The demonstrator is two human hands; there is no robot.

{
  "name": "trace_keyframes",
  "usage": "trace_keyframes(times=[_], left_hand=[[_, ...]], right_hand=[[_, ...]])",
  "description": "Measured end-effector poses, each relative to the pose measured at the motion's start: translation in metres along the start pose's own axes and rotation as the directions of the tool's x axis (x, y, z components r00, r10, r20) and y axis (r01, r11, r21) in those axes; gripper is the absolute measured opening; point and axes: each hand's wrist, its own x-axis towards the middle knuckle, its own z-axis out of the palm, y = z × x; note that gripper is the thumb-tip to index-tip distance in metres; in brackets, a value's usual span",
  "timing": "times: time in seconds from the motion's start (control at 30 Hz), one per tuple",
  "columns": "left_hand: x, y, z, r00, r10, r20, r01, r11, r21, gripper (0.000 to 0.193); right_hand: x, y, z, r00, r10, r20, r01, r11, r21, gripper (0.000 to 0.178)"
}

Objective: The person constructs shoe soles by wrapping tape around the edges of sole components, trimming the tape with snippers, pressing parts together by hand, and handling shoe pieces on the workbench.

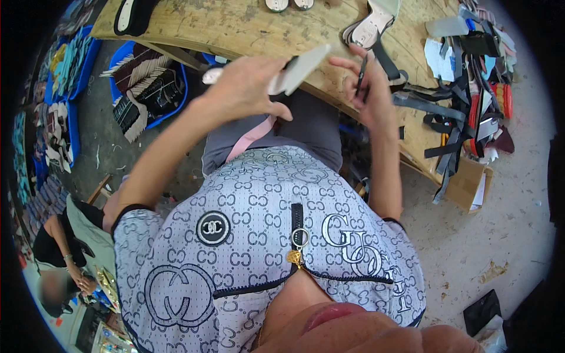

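Plainly, risk one: I judge the pale insole (299,69) could slip, since the left hand (250,88) clamps only its near end, fingers curled shut, above the table (235,26) edge. Right hand (368,94) pinches a thin dark tool (361,76), fingertips together; I judge it might jab the strap (385,59) nearby.

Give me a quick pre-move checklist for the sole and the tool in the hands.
1. Left hand grips the pale sole: ok.
2. Right hand holds the dark tool: ok.
3. Tool tip touching the sole: not ok, they are apart.
4. Sole held above the bench edge: ok.
5. Strap attached to the sole: cannot tell.
6. Bench beside the right hand free of scraps: not ok.
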Motion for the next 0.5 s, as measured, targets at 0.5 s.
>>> trace_keyframes(times=[0.5], left_hand=[[-0.048, 0.036, 0.055, 0.777, -0.203, 0.595, 0.629, 0.219, -0.746, 0.036]], right_hand=[[-0.049, 0.075, 0.027, 0.939, -0.292, -0.180, 0.276, 0.955, -0.112, 0.021]])
